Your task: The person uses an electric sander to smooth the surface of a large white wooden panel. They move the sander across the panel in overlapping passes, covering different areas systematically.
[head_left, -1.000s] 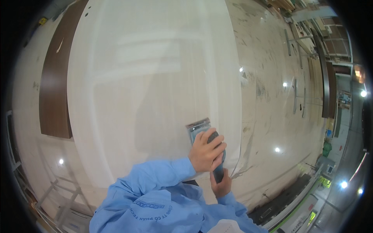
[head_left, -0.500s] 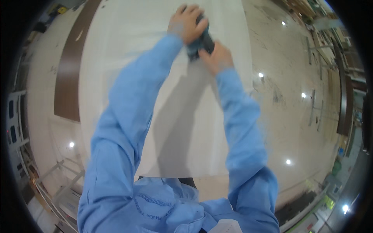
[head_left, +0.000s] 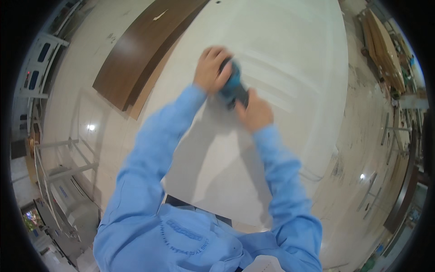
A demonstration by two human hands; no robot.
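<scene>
A teal and black handheld power sander [head_left: 234, 86] rests on a large white panel [head_left: 204, 170] in front of me. My left hand [head_left: 211, 70] is wrapped over the sander's far end. My right hand [head_left: 256, 110] grips its near right part, thumb along the black section. Some of the fingers are hidden behind the tool. Shallow raised bands show on the panel's face right of the sander. Shadows of my arms fall across the panel's near part.
Dark brown boards [head_left: 147, 47] lie in a stack left of the panel. A metal frame [head_left: 68, 158] stands at lower left near a grey machine [head_left: 74, 199]. Stacked brown panels [head_left: 383, 50] are at the far right. Light floor [head_left: 358, 149] runs along the right side.
Both hands have drawn the sander nearer to me. My view has turned, so the panel and brown boards now slant up to the right. Both hands keep their hold.
</scene>
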